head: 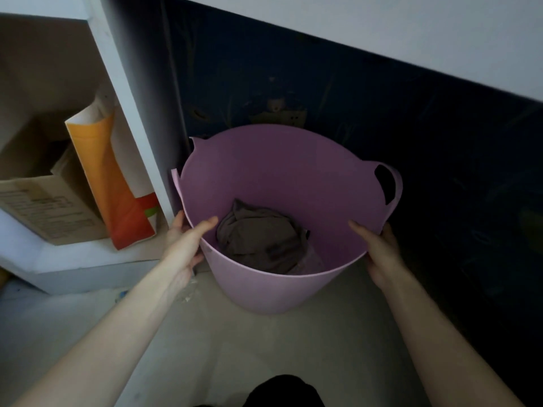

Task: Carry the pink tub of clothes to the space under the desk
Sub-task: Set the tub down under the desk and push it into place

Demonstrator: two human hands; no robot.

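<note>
Head view looks down on a white shelf unit point(88, 265) at the left, its low compartment holding a cardboard box point(47, 207) and an orange and white paper bag point(117, 183) that leans against the box. The unit's white upright panel point(129, 107) stands just beside the pink tub point(264, 283) and touches or nearly touches its left rim; which one I cannot tell. Behind and to the right, a dark blue sheet point(367, 113) hangs down from the pale underside of the desk point(382, 30), with faint pale marks on it just above the tub's far rim.

The tub is a soft, round, lilac-pink plastic bucket, wider at the mouth than at the base, with a cut-out handle point(388, 186) standing up on its right side and another just visible at the far left. A crumpled grey-brown garment point(261, 239) lies at the bottom. The tub sits upright on the floor, at the edge of the dark space below the desk.

The left hand point(185, 245) clasps the near left rim, thumb inside and fingers outside. The right hand point(379, 254) does the same on the near right rim.

The floor point(293, 348) is pale and smooth, and the light is dim. A dark shape shows at the bottom edge.
</note>
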